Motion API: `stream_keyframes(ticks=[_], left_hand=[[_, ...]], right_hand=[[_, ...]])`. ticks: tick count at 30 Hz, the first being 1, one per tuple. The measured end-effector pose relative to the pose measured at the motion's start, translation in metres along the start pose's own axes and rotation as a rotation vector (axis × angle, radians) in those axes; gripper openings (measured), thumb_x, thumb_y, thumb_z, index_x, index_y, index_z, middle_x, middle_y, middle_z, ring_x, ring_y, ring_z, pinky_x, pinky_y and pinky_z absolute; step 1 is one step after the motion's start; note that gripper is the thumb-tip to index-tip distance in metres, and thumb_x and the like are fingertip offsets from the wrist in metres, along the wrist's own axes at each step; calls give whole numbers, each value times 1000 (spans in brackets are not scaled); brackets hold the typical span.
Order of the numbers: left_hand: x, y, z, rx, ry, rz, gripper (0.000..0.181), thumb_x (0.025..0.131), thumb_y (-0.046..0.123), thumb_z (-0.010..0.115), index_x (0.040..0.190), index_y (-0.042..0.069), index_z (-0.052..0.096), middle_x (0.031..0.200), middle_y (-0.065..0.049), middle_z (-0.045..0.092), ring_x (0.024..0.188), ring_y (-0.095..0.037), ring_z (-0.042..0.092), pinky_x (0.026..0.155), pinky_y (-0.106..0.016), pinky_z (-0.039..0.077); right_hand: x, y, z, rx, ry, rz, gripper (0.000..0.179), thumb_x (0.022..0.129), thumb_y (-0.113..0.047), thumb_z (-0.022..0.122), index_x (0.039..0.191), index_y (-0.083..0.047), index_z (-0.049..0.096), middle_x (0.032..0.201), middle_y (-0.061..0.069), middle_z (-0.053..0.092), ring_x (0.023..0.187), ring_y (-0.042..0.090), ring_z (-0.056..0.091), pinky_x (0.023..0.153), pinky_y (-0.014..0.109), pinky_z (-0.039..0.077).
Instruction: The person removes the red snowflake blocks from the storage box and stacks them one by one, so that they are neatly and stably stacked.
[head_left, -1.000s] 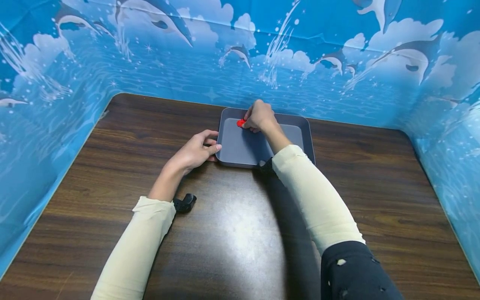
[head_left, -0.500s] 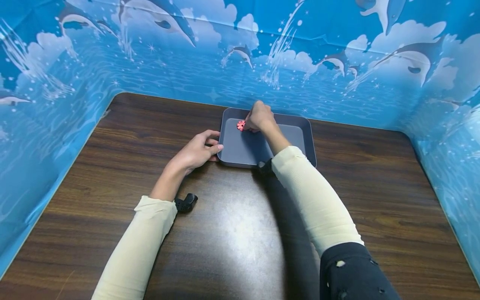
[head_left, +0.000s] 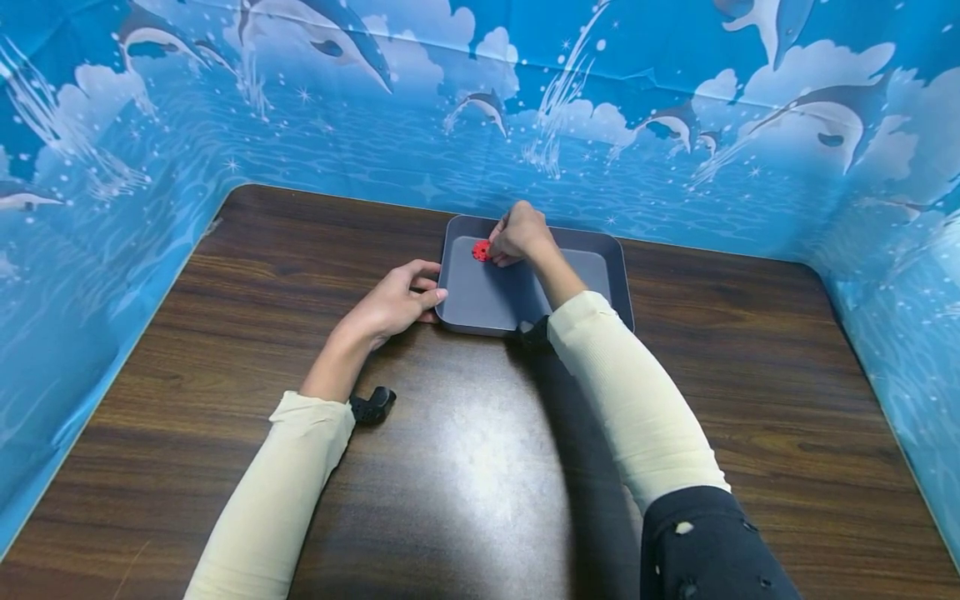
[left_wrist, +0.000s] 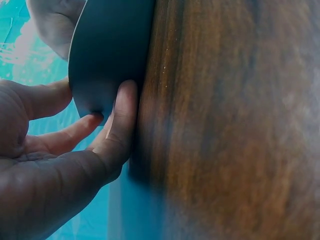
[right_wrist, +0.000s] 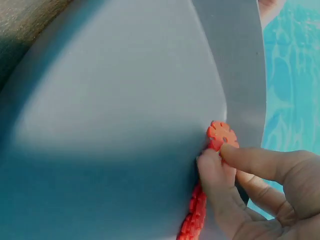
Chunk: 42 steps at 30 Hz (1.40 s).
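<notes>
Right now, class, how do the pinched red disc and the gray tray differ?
The disc is red and round with notches; the tray is gray and rectangular. The disc is far smaller than the tray. The right hand pinches the disc, while the left hand touches the tray's side. Both have a hand on them.

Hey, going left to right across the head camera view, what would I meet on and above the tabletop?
Cream left sleeve, left hand, red notched disc, right hand, black spotted sleeve.
</notes>
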<state>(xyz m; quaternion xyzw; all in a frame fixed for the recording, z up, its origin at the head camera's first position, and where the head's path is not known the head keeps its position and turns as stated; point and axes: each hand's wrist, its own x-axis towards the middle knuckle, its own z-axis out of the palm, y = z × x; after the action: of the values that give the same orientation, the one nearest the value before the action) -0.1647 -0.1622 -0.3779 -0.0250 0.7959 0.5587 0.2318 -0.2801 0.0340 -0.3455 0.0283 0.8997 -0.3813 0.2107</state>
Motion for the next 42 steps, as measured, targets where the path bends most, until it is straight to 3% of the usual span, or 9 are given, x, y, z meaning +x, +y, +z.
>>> stream_keyframes(ticks=[5,12,22,30,33,40,42], left_hand=[[0,1,1,2,6,-6,60,114,17,54,169,10,31,159,-23,48,125,-36,65,107,-46,61],[-1,0,-1,7,-6,7,59,115,18,54,169,11,31,159,-23,48,120,-36,67,106,-47,61],[-1,-2,-3,-18,-15,13,58,115,19,53,169,12,31,151,-23,54,116,-36,67,109,-49,60],[0,-2,-1,-20,-16,13,58,115,20,53,169,13,31,150,-23,55,117,-37,67,111,-49,58],[0,-2,-1,-27,-16,7,59,115,20,53,169,13,31,149,-23,55,118,-37,67,112,-49,58],[0,-2,-2,-22,-25,10,59,115,20,53,170,14,30,150,-23,53,122,-40,67,115,-51,56],[0,-2,-2,-21,-29,9,59,115,21,53,170,14,30,151,-23,53,123,-41,67,116,-51,55]], right_hand=[[-3,0,-7,76,-47,-14,8,95,3,77,103,3,76,108,26,80,89,31,83,82,39,70],[-11,-4,-28,100,-81,4,10,98,6,73,108,5,73,113,25,76,98,33,81,91,42,69],[-24,10,-74,101,-133,51,14,103,2,69,116,7,70,90,13,77,83,22,80,101,46,64],[-34,34,-118,65,-185,91,15,105,2,65,118,8,67,84,9,77,74,15,78,85,35,69],[-36,46,-134,75,-177,103,14,105,1,65,118,7,66,85,8,77,76,15,78,90,36,69],[-41,85,-171,-129,-150,108,24,107,-12,67,125,4,68,85,-2,80,80,7,78,101,39,63],[-42,97,-178,-96,-150,142,26,107,-10,66,128,5,67,86,-2,80,81,8,78,101,39,63]])
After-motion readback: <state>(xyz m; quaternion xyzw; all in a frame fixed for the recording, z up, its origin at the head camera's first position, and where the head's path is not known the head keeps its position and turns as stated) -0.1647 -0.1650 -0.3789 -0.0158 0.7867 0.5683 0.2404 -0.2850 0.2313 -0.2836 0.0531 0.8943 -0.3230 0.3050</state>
